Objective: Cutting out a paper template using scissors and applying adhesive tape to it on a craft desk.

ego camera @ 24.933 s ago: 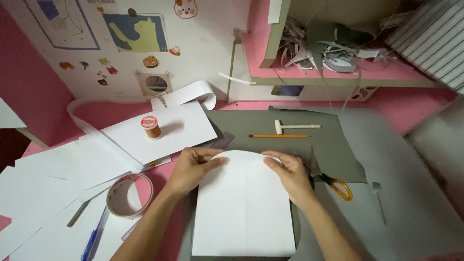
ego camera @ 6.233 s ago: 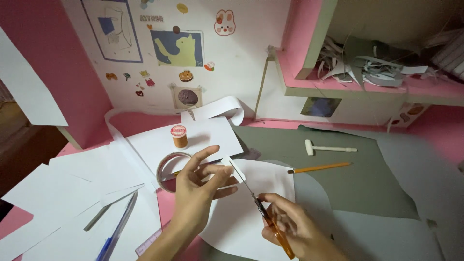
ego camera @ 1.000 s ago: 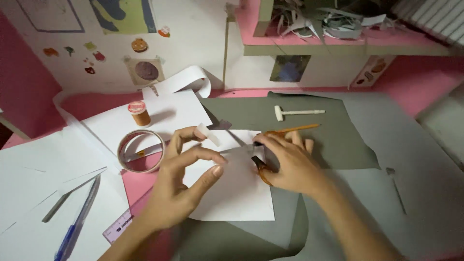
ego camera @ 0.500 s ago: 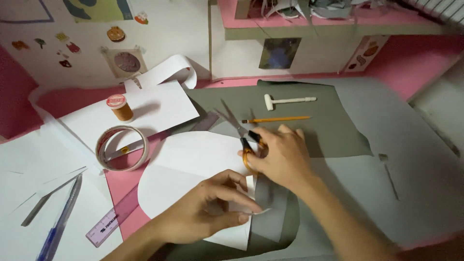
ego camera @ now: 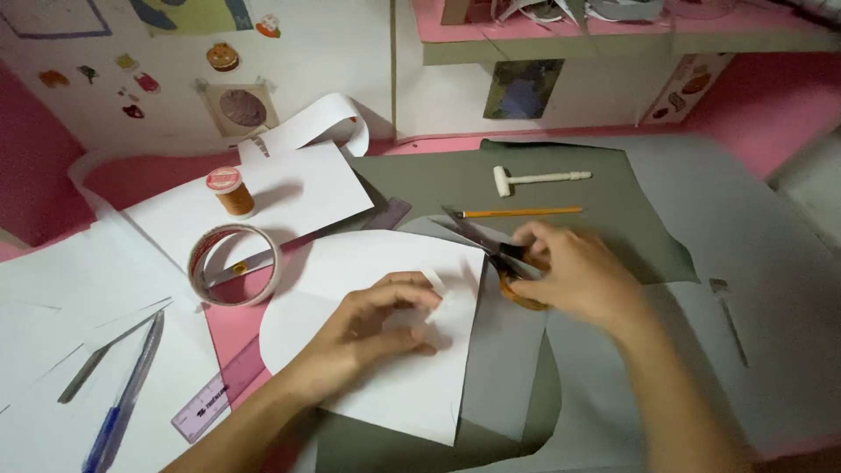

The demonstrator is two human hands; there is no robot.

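- The left hand (ego camera: 381, 320) lies flat on the white paper (ego camera: 385, 350), pressing it down, fingers loose.
- The white paper has one round edge and lies on grey cloth (ego camera: 517, 368) on the worktop.
- The right hand (ego camera: 574, 276) grips the scissors (ego camera: 495, 254) by their orange handles; the hand is blurry, so the grip looks closed, I think.
- The blades point to 10 o'clock, over the paper's top corner.
- A pencil (ego camera: 521, 212) lies at 12 o'clock from the scissors.
- A tape roll (ego camera: 235, 263) sits at 9 o'clock from the paper.
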